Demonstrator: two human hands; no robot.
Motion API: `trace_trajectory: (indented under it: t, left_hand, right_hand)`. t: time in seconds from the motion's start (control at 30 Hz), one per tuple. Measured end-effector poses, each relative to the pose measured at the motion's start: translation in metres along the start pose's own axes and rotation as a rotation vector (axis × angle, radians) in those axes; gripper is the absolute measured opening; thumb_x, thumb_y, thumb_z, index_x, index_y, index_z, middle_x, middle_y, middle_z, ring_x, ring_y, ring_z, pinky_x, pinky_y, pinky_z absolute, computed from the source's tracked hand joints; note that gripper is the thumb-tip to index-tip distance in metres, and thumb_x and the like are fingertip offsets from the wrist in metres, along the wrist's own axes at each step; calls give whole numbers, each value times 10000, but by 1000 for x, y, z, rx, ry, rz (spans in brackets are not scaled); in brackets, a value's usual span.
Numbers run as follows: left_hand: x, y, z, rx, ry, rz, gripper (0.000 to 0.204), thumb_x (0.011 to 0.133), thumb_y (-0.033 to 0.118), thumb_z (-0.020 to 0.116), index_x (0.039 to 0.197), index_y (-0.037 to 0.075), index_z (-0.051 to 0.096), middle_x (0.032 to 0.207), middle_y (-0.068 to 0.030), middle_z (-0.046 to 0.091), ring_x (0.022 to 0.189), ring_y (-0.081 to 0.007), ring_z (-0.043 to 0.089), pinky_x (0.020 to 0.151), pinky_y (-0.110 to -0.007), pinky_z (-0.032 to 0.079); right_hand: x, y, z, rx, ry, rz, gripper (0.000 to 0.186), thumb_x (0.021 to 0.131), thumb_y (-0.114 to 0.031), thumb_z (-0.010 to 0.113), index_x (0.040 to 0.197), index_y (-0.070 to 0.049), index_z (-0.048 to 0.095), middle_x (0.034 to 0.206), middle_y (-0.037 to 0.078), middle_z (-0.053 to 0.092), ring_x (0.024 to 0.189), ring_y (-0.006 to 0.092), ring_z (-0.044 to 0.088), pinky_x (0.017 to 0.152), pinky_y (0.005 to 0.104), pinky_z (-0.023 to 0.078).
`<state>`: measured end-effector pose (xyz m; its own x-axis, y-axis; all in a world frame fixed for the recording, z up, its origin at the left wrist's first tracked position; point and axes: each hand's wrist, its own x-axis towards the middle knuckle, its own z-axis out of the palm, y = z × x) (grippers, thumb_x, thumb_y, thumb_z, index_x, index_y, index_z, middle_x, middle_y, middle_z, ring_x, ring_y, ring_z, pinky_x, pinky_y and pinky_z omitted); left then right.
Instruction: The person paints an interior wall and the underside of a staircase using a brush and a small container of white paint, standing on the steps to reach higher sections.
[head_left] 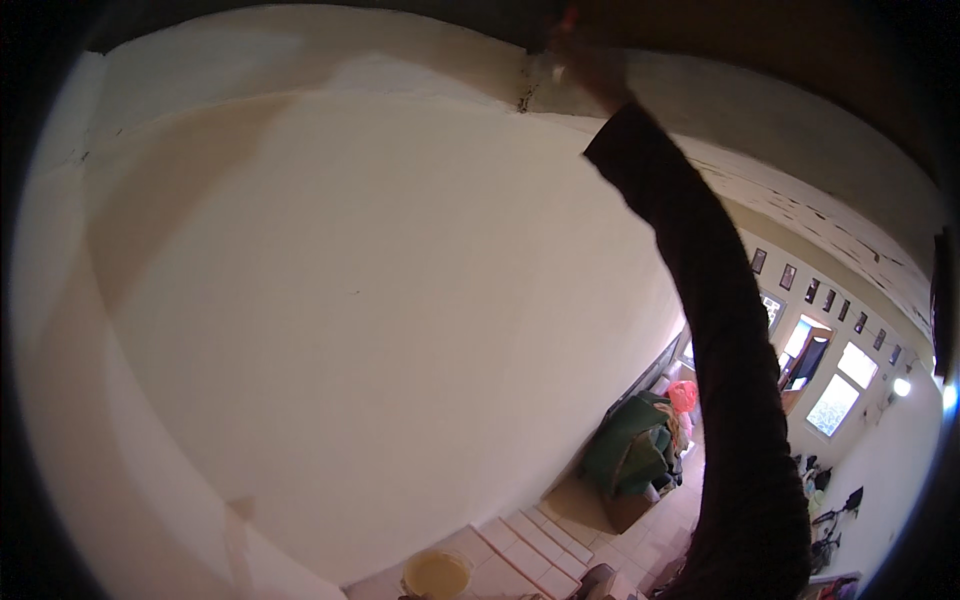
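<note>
My right arm, in a dark sleeve, reaches up from the lower right across the view. At the top, my right hand is dim, close to where the pale wall meets the beam. Its fingers appear closed. A small reddish tip and a pale spot show by the hand, but what it holds is too dark and blurred to name. A dark, cracked patch marks the wall corner just left of it. My left hand is out of view.
Far below, a round yellowish bucket stands by pale step-like slabs. A green padded heap and a pink bag lie by the wall. Windows, a lit lamp and a bicycle are at the right.
</note>
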<state>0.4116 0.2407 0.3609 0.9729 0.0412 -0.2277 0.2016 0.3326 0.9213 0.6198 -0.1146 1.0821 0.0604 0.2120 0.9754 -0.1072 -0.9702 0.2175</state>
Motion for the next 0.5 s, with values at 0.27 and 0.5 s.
trace_trajectory:
  t: [0.27,0.5]
  left_hand:
    - [-5,-3,1,17,-7,2,243,836,229,628,809,29,493,621,-83,609,517,-114,520,477,-252,414]
    - [3,-4,11,-84,-18,-23,220,833,190,632,808,24,491,619,-84,608,520,-112,523,479,-258,427]
  right_hand:
    - [46,58,-28,922,-137,-162,288,935,-219,535,694,-69,579,599,47,562,522,157,555,450,298,421]
    - [5,16,-29,-475,-114,-711,134,814,-177,576,918,-165,661,908,56,649,801,277,655,662,423,521]
